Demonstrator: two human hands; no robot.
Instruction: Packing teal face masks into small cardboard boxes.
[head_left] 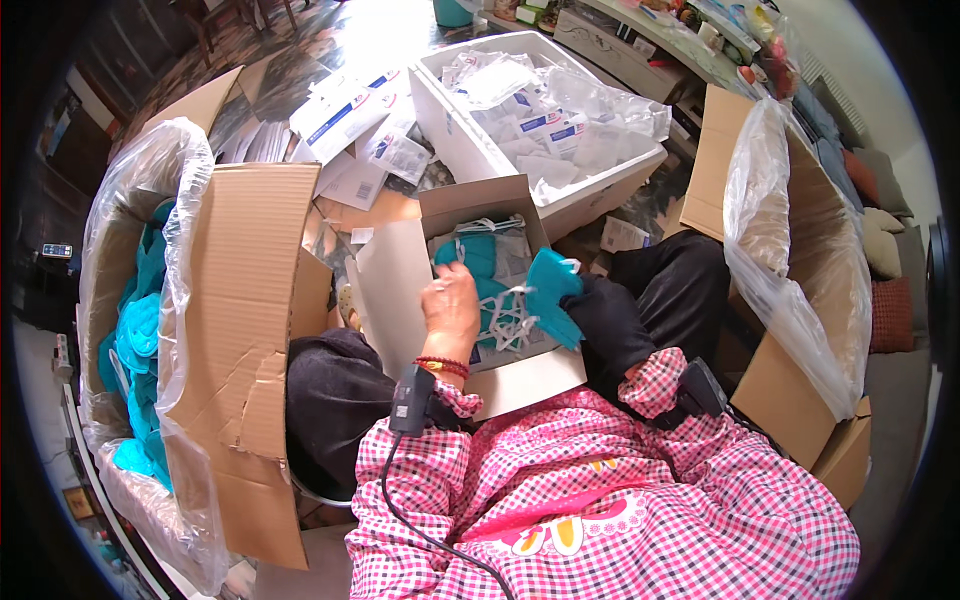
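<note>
A small white carton (395, 290) rests open on my lap, holding teal face masks (478, 258) with white ear loops. My left hand (450, 305), with a red bead bracelet at the wrist, lies on the masks in the carton. Its fingers are bent down into the pile, so its grip is hidden. My right hand (578, 300) is mostly covered by a black sleeve guard and holds a stack of teal masks (552, 288) upright at the carton's right edge.
A large cardboard box (250, 300) lined with clear plastic stands at my left, with teal masks inside. A white foam box (450, 130) of clear packets sits ahead. Another plastic-lined cardboard box (800, 300) stands at my right. Flat white packets (345, 110) lie on the floor.
</note>
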